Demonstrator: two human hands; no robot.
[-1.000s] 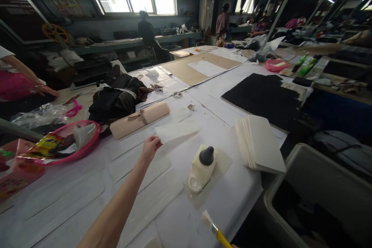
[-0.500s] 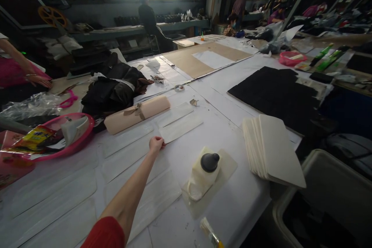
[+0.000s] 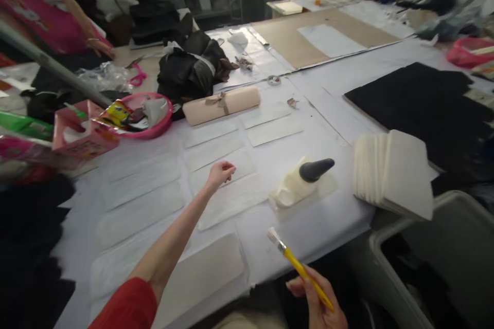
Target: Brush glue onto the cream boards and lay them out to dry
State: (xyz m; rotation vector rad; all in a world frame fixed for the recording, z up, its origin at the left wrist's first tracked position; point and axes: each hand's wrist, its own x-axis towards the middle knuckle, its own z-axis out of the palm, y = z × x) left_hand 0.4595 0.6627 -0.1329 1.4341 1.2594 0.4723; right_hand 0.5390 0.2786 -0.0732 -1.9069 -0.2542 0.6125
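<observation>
A paintbrush with a yellow handle (image 3: 303, 270) is gripped in my right hand (image 3: 322, 295), its pale bristles pointing up and away over the table's front edge. My left hand (image 3: 222, 172) reaches over pale, thin rectangular panels (image 3: 231, 198), its fingers curled together; no object shows in them. More panels (image 3: 276, 131) lie beyond it, and others (image 3: 141, 216) to the left in rows. Close to me a thicker-looking beige panel (image 3: 210, 267) lies at the front edge. A cream plastic jug (image 3: 295, 187) with a dark conical top stands right of my left hand.
A stack of cream boards (image 3: 393, 172) sits at the right edge above a grey bin (image 3: 455, 262). A tied beige roll (image 3: 224, 105), a pink basin (image 3: 160, 121) and black bundles (image 3: 191, 67) lie behind the panels. Black sheets (image 3: 417, 95) lie right. Another person's arm (image 3: 79, 13) shows upper left.
My view has tilted down and turned left. My left hand has drawn back from the corner of a far panel. My right hand has come into view with the paintbrush.
</observation>
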